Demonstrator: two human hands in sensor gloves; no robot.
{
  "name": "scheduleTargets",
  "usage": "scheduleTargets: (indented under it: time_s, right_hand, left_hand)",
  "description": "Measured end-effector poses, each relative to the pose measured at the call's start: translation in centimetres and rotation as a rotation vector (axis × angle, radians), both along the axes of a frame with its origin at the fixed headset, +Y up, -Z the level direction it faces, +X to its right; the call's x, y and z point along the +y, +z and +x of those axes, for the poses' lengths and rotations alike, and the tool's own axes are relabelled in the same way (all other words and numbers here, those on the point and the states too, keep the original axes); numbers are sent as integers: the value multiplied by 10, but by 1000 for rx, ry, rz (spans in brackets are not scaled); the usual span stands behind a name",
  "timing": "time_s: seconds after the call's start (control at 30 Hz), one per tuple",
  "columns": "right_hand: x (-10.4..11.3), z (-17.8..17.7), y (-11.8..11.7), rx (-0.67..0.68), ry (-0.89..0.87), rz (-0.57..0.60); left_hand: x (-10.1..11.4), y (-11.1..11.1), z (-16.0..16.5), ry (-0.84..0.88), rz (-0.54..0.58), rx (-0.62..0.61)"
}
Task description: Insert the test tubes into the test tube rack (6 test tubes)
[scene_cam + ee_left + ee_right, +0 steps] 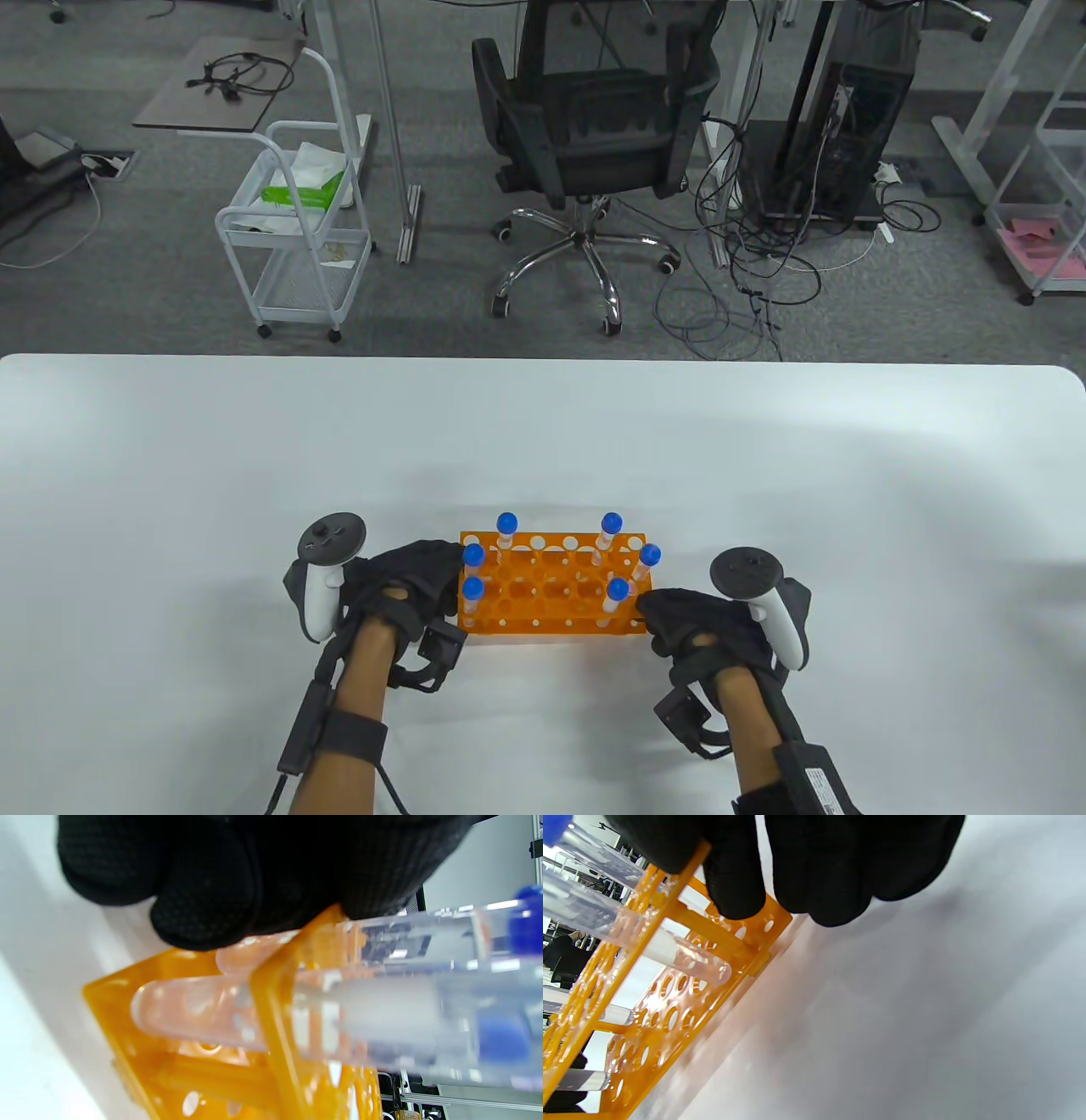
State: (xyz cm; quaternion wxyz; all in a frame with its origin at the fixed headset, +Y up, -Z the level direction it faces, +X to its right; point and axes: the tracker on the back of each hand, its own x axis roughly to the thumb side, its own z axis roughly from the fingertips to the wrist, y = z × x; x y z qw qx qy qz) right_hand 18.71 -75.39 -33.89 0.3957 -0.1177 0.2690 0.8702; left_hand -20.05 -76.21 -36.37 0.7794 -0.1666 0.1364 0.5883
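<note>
An orange test tube rack stands on the white table near the front edge. Several clear tubes with blue caps stand upright in it: three at its left end, such as one, and three at its right end, such as one. My left hand holds the rack's left end and my right hand holds its right end. In the left wrist view gloved fingers press the rack beside a tube. In the right wrist view fingers lie on the rack's end wall near a tube.
Beyond the table's far edge stand a black office chair, a white cart and loose cables on the floor. The table surface stretches wide to both sides and beyond the rack.
</note>
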Motion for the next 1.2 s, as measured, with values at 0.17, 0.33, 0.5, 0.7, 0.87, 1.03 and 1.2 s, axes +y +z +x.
scheduleTargets:
  time_s: [0.17,0.33,0.5,0.7,0.87,1.03,1.2]
  right_hand:
    - [-2,-1,-1,0,43,-1]
    - [-2,-3,-2,-3,93,11]
    - [-4,-2,-3,-15,125,12]
    - [-6,4,-5,-45,108,9]
    - [-6,3,-5,-42,126,12]
    - [-5,2,-5,-31,155,21]
    - [5,7,-2,-43,165,79]
  left_hand:
    - [-3,0,1,-30,-12,0]
    - [-9,0,2,-65,-43,-18]
    - [-11,0,5,-91,-46,-27]
    - [-13,-2,9,-102,-56,-42]
    - [-15,-2,10,-130,-66,-39]
    - [-14,-1,10,-140,-64,-32]
    - [-1,7,-1,-176,-15,74]
